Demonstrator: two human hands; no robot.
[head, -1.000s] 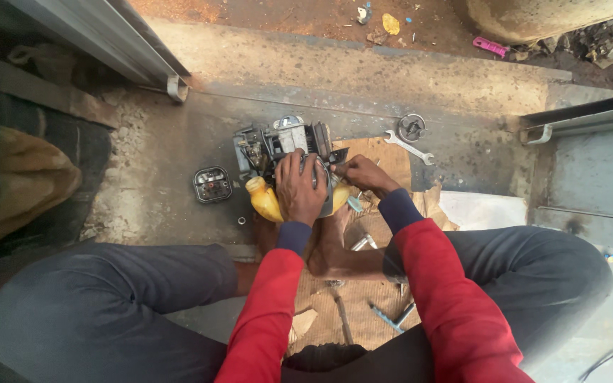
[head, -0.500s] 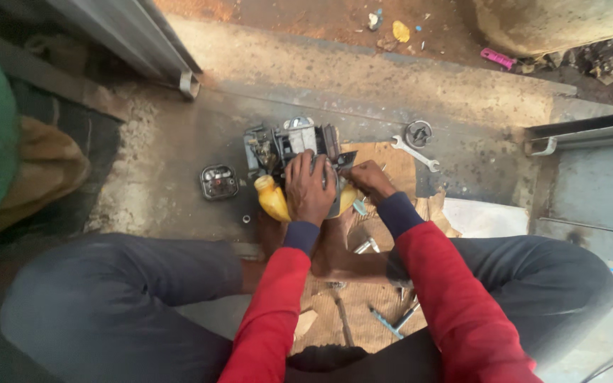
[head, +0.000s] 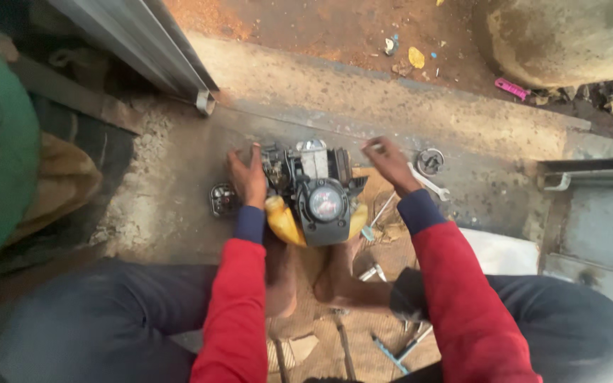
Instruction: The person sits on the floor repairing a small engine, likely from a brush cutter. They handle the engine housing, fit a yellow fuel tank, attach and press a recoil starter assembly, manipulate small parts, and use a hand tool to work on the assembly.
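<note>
A small grey engine (head: 318, 193) with a yellow tank (head: 282, 224) stands on the concrete floor between my knees, its round front cover facing up at me. My left hand (head: 247, 174) clasps the engine's left side. My right hand (head: 391, 164) hovers just to the right of the engine, off its body, fingers curled. A small pale bit shows at its fingertips, too small to identify. Both sleeves are red. My bare feet (head: 342, 280) rest under the engine.
A spanner (head: 431, 184) and a round metal part (head: 430, 162) lie right of my right hand. A small metal housing (head: 221, 200) sits left of my left hand. A screwdriver (head: 379, 215) and more tools (head: 391, 351) lie on cardboard. Metal door rails flank both sides.
Both hands have come off the top of the engine. The left hand moved to its left side and the right hand drew away to the right, uncovering the round cover.
</note>
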